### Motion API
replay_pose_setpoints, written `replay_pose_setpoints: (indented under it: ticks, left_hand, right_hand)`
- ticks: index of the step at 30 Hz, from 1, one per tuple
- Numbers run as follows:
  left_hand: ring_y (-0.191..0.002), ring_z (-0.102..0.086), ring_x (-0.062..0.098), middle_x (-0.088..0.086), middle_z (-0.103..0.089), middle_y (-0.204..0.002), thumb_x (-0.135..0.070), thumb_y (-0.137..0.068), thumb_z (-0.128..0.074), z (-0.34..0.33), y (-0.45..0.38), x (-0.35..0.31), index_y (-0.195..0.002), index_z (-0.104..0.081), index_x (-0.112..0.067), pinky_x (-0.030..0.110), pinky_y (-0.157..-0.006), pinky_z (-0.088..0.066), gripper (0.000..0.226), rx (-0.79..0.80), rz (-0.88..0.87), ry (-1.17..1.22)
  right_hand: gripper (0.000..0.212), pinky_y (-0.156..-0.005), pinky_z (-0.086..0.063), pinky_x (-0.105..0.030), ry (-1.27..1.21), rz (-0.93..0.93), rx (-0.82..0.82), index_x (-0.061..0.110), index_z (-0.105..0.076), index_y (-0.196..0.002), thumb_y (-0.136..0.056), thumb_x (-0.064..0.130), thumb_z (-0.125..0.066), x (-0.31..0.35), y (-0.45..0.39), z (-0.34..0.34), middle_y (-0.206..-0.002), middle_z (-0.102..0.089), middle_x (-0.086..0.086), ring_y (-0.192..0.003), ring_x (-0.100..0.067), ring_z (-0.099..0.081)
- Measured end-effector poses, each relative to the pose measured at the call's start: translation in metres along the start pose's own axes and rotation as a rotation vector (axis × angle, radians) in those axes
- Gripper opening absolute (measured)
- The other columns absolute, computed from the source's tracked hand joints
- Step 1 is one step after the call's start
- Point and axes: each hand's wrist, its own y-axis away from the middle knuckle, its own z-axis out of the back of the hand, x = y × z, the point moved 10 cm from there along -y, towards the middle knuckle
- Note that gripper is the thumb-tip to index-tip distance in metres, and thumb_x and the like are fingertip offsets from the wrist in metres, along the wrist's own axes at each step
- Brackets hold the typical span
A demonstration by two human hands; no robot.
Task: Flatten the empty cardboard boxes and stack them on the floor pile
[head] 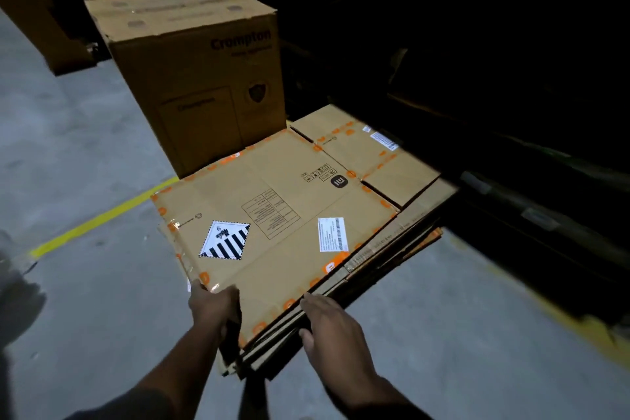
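My left hand [213, 305] grips the near-left corner of the flattened Mi carton [272, 215], fingers curled over its edge. My right hand [329, 327] lies flat with straight fingers on the near-right edge of the floor pile [392, 249] beneath. I'd square the carton's edges to the pile, then press down evenly. The board is matte and creased, with glossy orange-printed tape. Behind stands an unflattened Crompton box [197, 78].

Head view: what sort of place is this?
Probably a warehouse or stockroom: bare concrete floor with a yellow line, a pile of flattened cartons, and a big Crompton box.
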Motion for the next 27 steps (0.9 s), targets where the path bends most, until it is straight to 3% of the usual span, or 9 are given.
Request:
replay_pose_setpoints:
  ticks: [2, 4, 6, 11, 14, 19, 23, 27]
  left_hand:
    - [-0.092, -0.057, 0.032, 0.022, -0.054, -0.129, 0.000, -0.082, -0.075, 0.004, 0.006, 0.004, -0.131, -0.047, -0.009, 0.037, -0.087, -0.050, 0.057, -0.049, 0.034, 0.092]
    - [-0.120, -0.054, 0.040, 0.024, -0.046, -0.143, -0.011, -0.079, -0.083, -0.003, 0.015, 0.012, -0.147, -0.034, -0.003, 0.041, -0.099, -0.047, 0.085, -0.015, 0.128, 0.119]
    - [-0.129, -0.049, 0.043, 0.026, -0.044, -0.146, -0.014, -0.079, -0.085, -0.018, 0.024, 0.015, -0.150, -0.023, 0.000, 0.045, -0.104, -0.045, 0.095, 0.064, 0.092, 0.087]
    - [-0.148, -0.028, 0.038, 0.019, -0.021, -0.164, -0.014, -0.088, -0.076, -0.033, 0.027, 0.027, -0.160, -0.002, -0.014, 0.048, -0.117, -0.031, 0.103, 0.210, -0.049, 0.034]
    - [-0.149, -0.026, 0.036, 0.018, -0.019, -0.165, -0.016, -0.089, -0.076, -0.024, 0.018, 0.025, -0.161, -0.002, -0.015, 0.048, -0.119, -0.029, 0.103, 0.234, -0.100, 0.007]
    - [-0.122, -0.054, 0.033, 0.011, -0.055, -0.137, -0.006, -0.086, -0.076, -0.009, -0.004, 0.022, -0.150, -0.027, -0.016, 0.052, -0.107, -0.045, 0.081, 0.280, -0.160, -0.024]
    - [-0.115, -0.056, 0.035, 0.012, -0.056, -0.129, -0.006, -0.087, -0.075, -0.005, -0.019, 0.027, -0.144, -0.029, -0.016, 0.058, -0.099, -0.050, 0.073, 0.287, -0.154, -0.071]
    - [-0.117, -0.056, 0.040, 0.019, -0.056, -0.132, -0.013, -0.084, -0.079, 0.000, -0.018, 0.033, -0.144, -0.036, -0.010, 0.055, -0.099, -0.051, 0.074, 0.162, -0.162, -0.132]
  right_hand:
    - [0.048, -0.090, -0.053, -0.023, -0.001, -0.006, -0.018, 0.018, -0.076, -0.111, -0.065, 0.023, -0.088, 0.001, -0.001, 0.005, -0.115, -0.074, 0.005, -0.108, -0.012, -0.068]
    - [0.048, -0.091, -0.051, -0.022, 0.003, -0.015, -0.035, 0.019, -0.077, -0.110, -0.064, 0.023, -0.088, 0.001, -0.002, 0.009, -0.114, -0.074, 0.006, -0.108, -0.010, -0.069]
    - [0.048, -0.089, -0.052, -0.020, -0.007, -0.020, -0.061, 0.020, -0.078, -0.106, -0.060, 0.022, -0.090, 0.003, -0.002, 0.016, -0.111, -0.075, 0.007, -0.105, -0.009, -0.070]
    - [0.044, -0.106, -0.041, -0.027, -0.016, -0.030, -0.081, 0.010, -0.068, -0.127, -0.084, 0.016, -0.075, -0.003, -0.006, 0.022, -0.133, -0.065, -0.003, -0.126, -0.019, -0.059]
    - [0.045, -0.102, -0.045, -0.028, 0.010, -0.020, -0.086, 0.009, -0.070, -0.122, -0.078, 0.012, -0.079, -0.011, -0.016, 0.022, -0.125, -0.070, -0.005, -0.120, -0.020, -0.064]
    - [0.049, -0.113, -0.034, -0.028, -0.010, -0.019, -0.034, 0.009, -0.054, -0.141, -0.094, 0.015, -0.062, -0.015, -0.038, 0.020, -0.145, -0.055, -0.006, -0.137, -0.019, -0.047]
    - [0.048, -0.110, -0.038, -0.028, 0.000, -0.021, -0.019, 0.012, -0.054, -0.140, -0.093, 0.016, -0.060, -0.019, -0.050, 0.021, -0.144, -0.055, -0.003, -0.136, -0.017, -0.046]
    - [0.047, -0.108, -0.041, -0.031, 0.003, -0.075, -0.022, 0.012, -0.055, -0.139, -0.094, 0.020, -0.062, -0.029, -0.044, 0.027, -0.142, -0.056, -0.003, -0.135, -0.018, -0.047]
